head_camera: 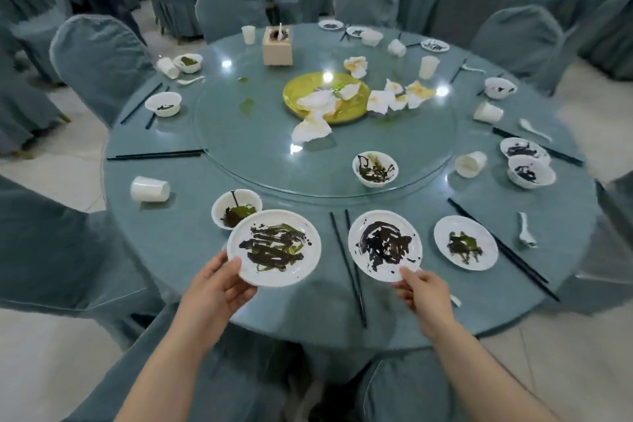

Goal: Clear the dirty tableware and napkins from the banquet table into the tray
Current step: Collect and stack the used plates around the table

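Observation:
My left hand (214, 288) grips the near rim of a white plate (274, 247) smeared with dark and green sauce, held just above the table's front edge. My right hand (423, 291) pinches the near rim of a second stained white plate (384, 245). A third dirty plate (466, 242) lies to the right. A stained bowl (234, 207) sits behind the left plate, another bowl (375, 168) on the glass turntable (260, 147). Crumpled napkins (387, 99) lie around a yellow dish (301, 92) at the centre. No tray is in view.
Black chopsticks (347, 264) lie between the two held plates. Tipped paper cups (149, 189), more bowls (531, 171), spoons (524, 229) and chopstick pairs ring the round table. A beige box (277, 48) stands at the back. Covered chairs (99, 62) surround the table.

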`<action>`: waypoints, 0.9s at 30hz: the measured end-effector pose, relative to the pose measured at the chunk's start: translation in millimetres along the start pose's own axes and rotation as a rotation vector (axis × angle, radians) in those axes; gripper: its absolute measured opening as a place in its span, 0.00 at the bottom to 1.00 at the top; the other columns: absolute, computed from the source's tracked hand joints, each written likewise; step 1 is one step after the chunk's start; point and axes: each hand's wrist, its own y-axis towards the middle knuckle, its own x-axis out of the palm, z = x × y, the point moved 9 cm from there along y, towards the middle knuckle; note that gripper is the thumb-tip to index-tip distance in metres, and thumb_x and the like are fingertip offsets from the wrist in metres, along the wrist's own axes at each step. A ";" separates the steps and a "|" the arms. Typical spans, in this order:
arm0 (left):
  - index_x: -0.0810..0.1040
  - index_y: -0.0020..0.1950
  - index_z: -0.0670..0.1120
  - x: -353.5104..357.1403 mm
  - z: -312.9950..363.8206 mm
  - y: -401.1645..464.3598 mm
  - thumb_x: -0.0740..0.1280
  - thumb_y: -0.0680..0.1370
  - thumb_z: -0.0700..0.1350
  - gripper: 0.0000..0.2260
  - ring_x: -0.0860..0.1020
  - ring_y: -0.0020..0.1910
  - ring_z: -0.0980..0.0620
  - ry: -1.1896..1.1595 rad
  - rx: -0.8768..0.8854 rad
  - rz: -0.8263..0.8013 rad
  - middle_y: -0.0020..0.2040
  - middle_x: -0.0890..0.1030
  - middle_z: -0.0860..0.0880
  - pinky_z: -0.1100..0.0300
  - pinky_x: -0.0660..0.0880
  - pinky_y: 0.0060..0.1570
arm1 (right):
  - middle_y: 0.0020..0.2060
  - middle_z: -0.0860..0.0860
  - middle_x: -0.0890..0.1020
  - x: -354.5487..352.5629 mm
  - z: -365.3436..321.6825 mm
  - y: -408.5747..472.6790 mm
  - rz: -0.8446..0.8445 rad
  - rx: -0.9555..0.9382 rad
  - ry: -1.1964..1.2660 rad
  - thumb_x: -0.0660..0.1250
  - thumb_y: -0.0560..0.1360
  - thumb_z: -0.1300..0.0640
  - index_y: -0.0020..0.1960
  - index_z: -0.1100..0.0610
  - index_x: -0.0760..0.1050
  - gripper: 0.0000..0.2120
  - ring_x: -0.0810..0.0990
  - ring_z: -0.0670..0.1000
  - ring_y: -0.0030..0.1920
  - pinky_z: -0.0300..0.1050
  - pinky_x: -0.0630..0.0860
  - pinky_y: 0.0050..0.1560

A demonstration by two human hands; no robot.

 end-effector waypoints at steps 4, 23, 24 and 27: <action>0.76 0.61 0.47 54.9 -8.6 14.8 0.61 0.80 0.41 0.10 0.80 0.43 0.49 0.066 -0.031 -0.098 0.48 0.84 0.46 0.58 0.81 0.42 | 0.33 0.54 0.82 -77.1 11.8 16.2 0.208 0.033 0.158 0.65 0.78 0.55 0.42 0.62 0.74 0.11 0.74 0.46 0.26 0.36 0.69 0.23; 0.78 0.55 0.48 81.4 -22.5 14.7 0.62 0.80 0.41 0.08 0.83 0.37 0.52 0.143 -0.032 -0.038 0.45 0.85 0.47 0.61 0.81 0.35 | 0.31 0.57 0.79 -137.3 26.5 116.7 0.300 0.180 0.383 0.64 0.78 0.62 0.46 0.62 0.71 0.04 0.78 0.47 0.19 0.35 0.74 0.20; 0.78 0.55 0.48 80.6 -23.1 12.4 0.62 0.80 0.41 0.08 0.83 0.37 0.52 0.137 -0.026 -0.037 0.45 0.85 0.47 0.61 0.81 0.35 | 0.31 0.57 0.79 -136.8 26.8 119.0 0.278 0.193 0.380 0.64 0.78 0.63 0.45 0.63 0.72 0.04 0.78 0.47 0.19 0.35 0.74 0.20; 0.78 0.56 0.49 77.4 -23.4 3.7 0.61 0.80 0.41 0.09 0.83 0.36 0.53 0.123 -0.006 -0.037 0.45 0.85 0.48 0.61 0.80 0.35 | 0.31 0.58 0.77 -135.0 26.7 117.8 0.228 0.213 0.386 0.64 0.77 0.65 0.41 0.62 0.70 0.07 0.77 0.46 0.18 0.34 0.72 0.19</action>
